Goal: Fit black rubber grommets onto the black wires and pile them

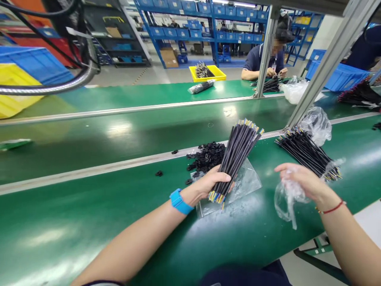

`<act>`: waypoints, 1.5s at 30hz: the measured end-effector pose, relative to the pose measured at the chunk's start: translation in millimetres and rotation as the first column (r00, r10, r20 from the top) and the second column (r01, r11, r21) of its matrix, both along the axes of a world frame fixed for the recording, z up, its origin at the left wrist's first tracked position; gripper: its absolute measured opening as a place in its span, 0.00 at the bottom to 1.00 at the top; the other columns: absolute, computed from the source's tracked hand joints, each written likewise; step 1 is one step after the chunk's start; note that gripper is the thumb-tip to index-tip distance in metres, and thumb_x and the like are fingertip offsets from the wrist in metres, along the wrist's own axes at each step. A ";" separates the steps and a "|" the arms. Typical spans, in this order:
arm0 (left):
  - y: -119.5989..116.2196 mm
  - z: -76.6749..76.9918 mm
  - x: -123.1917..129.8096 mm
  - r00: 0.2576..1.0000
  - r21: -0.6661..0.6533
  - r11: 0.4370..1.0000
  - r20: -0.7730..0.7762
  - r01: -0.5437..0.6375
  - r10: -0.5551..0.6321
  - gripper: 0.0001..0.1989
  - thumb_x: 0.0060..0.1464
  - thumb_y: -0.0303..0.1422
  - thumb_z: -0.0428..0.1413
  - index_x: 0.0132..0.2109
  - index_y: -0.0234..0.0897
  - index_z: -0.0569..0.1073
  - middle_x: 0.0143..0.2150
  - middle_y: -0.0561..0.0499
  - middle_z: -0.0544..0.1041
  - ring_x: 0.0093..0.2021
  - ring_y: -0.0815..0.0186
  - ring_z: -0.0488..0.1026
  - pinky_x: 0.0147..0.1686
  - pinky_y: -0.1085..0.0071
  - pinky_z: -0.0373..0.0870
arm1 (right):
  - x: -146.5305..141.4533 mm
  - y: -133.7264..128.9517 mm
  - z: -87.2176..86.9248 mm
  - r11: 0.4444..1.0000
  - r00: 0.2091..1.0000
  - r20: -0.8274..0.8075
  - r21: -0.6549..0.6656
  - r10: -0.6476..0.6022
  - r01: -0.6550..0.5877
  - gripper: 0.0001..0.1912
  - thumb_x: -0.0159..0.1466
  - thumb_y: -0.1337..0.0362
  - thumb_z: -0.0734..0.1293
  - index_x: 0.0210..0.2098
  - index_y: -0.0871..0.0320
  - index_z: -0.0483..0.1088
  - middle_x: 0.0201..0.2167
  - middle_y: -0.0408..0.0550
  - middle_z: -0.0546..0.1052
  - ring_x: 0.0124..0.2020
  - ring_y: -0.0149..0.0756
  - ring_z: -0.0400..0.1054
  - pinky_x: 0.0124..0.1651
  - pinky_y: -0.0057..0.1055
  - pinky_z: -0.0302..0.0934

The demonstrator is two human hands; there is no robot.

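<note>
Left of the loose pile, scattered thinly on the green tabletop [104, 222]: a few small black pieces. Next, heaped beside the metal strip, many more small black pieces [210, 155], holed where the shape can be read. Seen fitted to the cables: none of these. Lying under the left hand [212, 182] and partly under the heap: a flat clear bag [248, 180]. Gripped in that hand, held aslant above the bag: a bundle of black cables [238, 151], with coloured wire ends bared at top and bottom. Free of film wherever visible, so apparently unwrapped, to judge by the loose film nearby. Hanging from the right hand [306, 182], held loosely in partly curled fingers and apart from the bundle: crumpled clear film [287, 198]. Just beyond, resting on the tabletop: a second bundle [309, 153], with clear film near the lower end and more clear plastic [317, 124] against the upper end; not in either hand.

Hard to tell, again from the left: what lies beneath the flat bag, and how far the heap runs behind the held bundle. Hidden: most of the left fingers, behind the cables. Blurred: the right fingertips within the film, and whether that film is a bag or a torn wrap. Unclear on the second bundle: wrapped round or merely touched by film. Cut off at the right edge: further small black pieces.
</note>
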State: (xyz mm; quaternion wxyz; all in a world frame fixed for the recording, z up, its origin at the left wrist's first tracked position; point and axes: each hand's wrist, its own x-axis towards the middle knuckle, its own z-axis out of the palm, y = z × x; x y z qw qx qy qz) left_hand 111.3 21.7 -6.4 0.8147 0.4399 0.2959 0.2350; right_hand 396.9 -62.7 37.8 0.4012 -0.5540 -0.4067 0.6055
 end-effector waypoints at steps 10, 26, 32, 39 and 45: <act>-46.3 1.1 -41.8 0.994 0.004 0.996 -0.064 -0.092 0.092 0.18 0.33 0.30 0.61 0.37 0.33 0.71 0.26 0.54 0.72 0.25 0.69 0.66 0.25 0.74 0.61 | -128.8 35.8 -15.6 0.860 0.899 0.104 0.262 0.426 -0.438 0.11 0.58 0.58 0.65 0.39 0.54 0.74 0.39 0.45 0.76 0.44 0.41 0.67 0.54 0.41 0.56; 55.2 66.9 -14.7 0.771 0.598 0.545 -0.617 0.588 -0.155 0.21 0.35 0.26 0.57 0.42 0.35 0.72 0.36 0.53 0.75 0.35 0.63 0.69 0.32 0.72 0.65 | -143.5 32.1 -34.8 0.950 0.914 -0.297 0.063 -0.276 0.307 0.14 0.48 0.59 0.73 0.31 0.57 0.71 0.27 0.43 0.75 0.28 0.32 0.67 0.34 0.28 0.62; 108.5 84.8 75.0 0.584 0.514 0.365 -0.805 0.776 -0.107 0.17 0.34 0.22 0.63 0.37 0.33 0.74 0.32 0.53 0.76 0.30 0.64 0.70 0.30 0.70 0.68 | -120.1 61.1 -58.3 0.832 0.734 -0.405 -0.159 -0.545 0.531 0.07 0.52 0.64 0.70 0.30 0.59 0.70 0.26 0.43 0.76 0.20 0.27 0.64 0.22 0.24 0.59; 126.0 53.4 109.1 0.644 0.594 0.364 -0.764 0.718 -0.024 0.16 0.57 0.37 0.54 0.50 0.35 0.70 0.51 0.46 0.71 0.46 0.59 0.71 0.45 0.60 0.71 | -91.2 77.3 -65.5 0.915 0.833 -0.391 -0.262 -0.391 0.307 0.07 0.55 0.65 0.68 0.28 0.64 0.72 0.19 0.46 0.74 0.13 0.23 0.58 0.14 0.21 0.52; 136.5 42.7 79.5 0.602 0.553 0.279 -0.787 0.785 -0.135 0.29 0.34 0.26 0.64 0.49 0.39 0.73 0.48 0.49 0.75 0.50 0.55 0.69 0.51 0.63 0.65 | -71.2 52.9 -47.7 0.956 0.909 -0.372 -0.281 -0.190 0.084 0.14 0.50 0.63 0.73 0.35 0.64 0.75 0.26 0.49 0.77 0.15 0.24 0.61 0.14 0.21 0.52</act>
